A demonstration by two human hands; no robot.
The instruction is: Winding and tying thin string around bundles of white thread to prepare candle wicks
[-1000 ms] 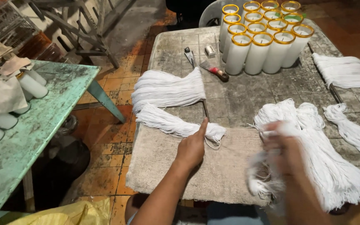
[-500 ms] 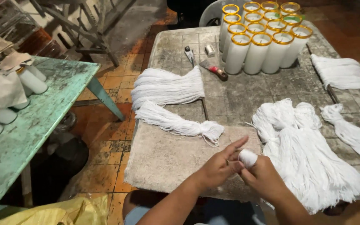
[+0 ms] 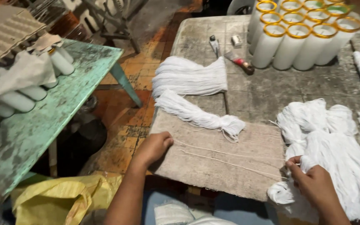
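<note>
Two white strings (image 3: 230, 160) now stretch across the grey cloth mat (image 3: 213, 175), where half a second ago both hands met over a small white wad at the mat's front edge. The left hand (image 3: 155, 148) has moved out to 9 o'clock and is pinched on the strings' near ends at the mat's left edge. The right hand (image 3: 311, 183) has moved to 3 o'clock, fingers closed on the other ends beside the large white yarn heap (image 3: 338, 154). At 12 o'clock lie two tidy yarn bundles (image 3: 192, 77), one fanned, one tied. Beyond them stand white candles with yellow rims (image 3: 301, 39); nine rims show, and the group runs past the frame's top.
</note>
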